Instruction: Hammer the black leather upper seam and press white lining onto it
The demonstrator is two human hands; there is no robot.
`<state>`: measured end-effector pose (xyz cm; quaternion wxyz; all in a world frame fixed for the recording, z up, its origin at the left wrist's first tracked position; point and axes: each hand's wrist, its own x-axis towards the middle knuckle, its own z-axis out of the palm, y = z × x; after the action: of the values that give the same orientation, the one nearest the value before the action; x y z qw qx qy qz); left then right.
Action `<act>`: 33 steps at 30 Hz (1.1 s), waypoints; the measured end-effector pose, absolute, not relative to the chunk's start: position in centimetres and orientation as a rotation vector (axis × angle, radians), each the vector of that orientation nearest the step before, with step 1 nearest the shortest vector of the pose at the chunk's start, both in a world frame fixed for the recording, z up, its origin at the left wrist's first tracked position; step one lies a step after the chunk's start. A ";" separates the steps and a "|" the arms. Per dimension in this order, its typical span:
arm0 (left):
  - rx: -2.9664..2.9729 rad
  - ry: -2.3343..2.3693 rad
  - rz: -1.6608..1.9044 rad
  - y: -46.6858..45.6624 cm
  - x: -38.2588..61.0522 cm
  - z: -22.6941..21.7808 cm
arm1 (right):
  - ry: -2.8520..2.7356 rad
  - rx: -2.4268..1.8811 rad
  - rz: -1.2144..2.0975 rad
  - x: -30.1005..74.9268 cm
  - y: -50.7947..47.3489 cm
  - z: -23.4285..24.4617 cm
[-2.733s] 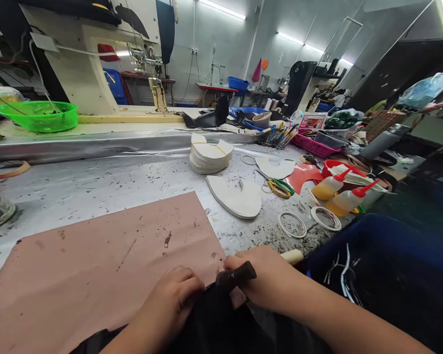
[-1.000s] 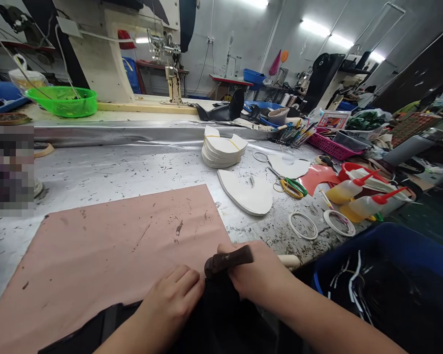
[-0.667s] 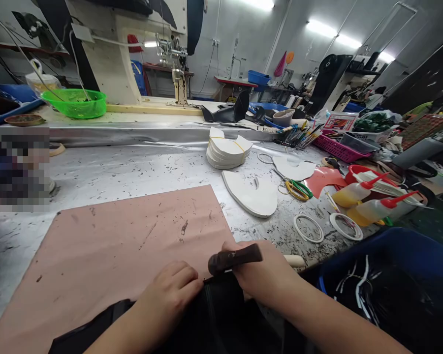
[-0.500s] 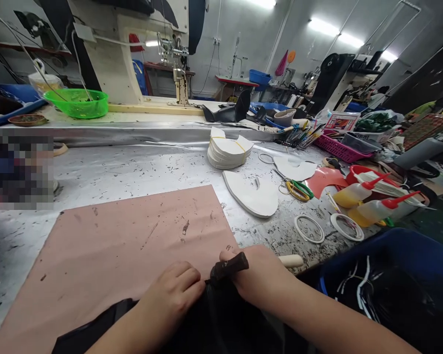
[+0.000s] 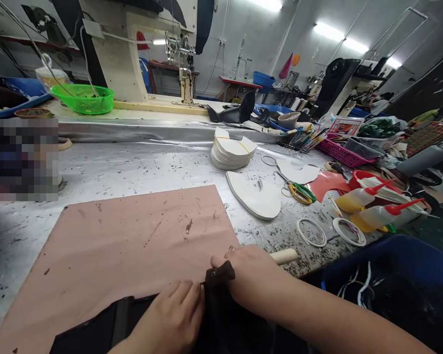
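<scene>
Two bare hands meet at the bottom centre of the frame over a black piece of soft shoe material (image 5: 221,324) that lies on the near edge of a pink, stained rectangular work mat (image 5: 125,246); the right hand (image 5: 254,278) is closed around a wooden-handled tool with a dark, blunt head (image 5: 219,274), the pale handle end sticking out to the right of the fist; the left hand (image 5: 173,314) presses fingers-down on the black piece, just left of the tool head, almost touching it. The tool's long axis runs nearly level across the frame, rising slightly to the right; its dark head points left, toward the left hand's fingertips. The black piece stretches along the lower edge, from lower left to centre.

Risk, as I judge it: the head works so close to the left fingers that a slip could strike or pinch them; the soft piece could shift or crease under uneven pressure, since only one hand pins it; old dark specks on the mat could mark the material. Right of centre lie a white foam cut-out (image 5: 254,196) and yellow-handled scissors (image 5: 297,191), well apart from the hands.
</scene>
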<state>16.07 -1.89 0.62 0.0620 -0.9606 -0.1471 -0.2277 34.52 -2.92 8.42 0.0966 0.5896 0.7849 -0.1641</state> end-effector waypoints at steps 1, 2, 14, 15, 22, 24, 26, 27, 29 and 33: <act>-2.849 -0.452 -0.679 -2.4 16.0 0.6 | 2.317 1.756 -0.473 34.5 -2.9 8.4; -2.807 -0.461 -0.686 -2.9 15.9 0.7 | 2.315 1.789 -0.458 34.5 -2.9 8.3; -3.276 -1.049 -0.193 1.7 6.3 3.5 | 2.309 1.929 -0.632 32.7 -3.1 6.9; -3.275 -1.143 -0.128 1.6 5.5 3.6 | 2.307 1.928 -0.667 32.4 -3.2 6.8; -3.413 -1.366 -0.227 -0.1 5.0 4.3 | 2.389 1.800 -0.642 30.1 -2.7 7.9; -3.415 -1.357 -0.256 -0.2 5.0 4.3 | 2.396 1.753 -0.672 28.9 -2.2 8.9; -3.427 -1.351 -0.248 0.0 5.0 4.2 | 2.381 1.708 -0.697 27.6 -1.8 9.5; -3.431 -1.357 -0.237 0.2 4.9 4.1 | 2.354 1.683 -0.704 26.9 -1.6 9.5; -3.461 -1.337 -0.259 0.7 4.7 3.9 | 2.292 1.659 -0.691 25.9 -1.6 9.2; -3.585 -1.141 -0.454 1.6 4.2 3.0 | 2.254 1.747 -0.625 25.3 -2.2 8.5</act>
<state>4.19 1.61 3.05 -0.3186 -0.8967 -0.2855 -0.1137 25.29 -2.19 8.54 0.1109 0.5948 0.7672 -0.2129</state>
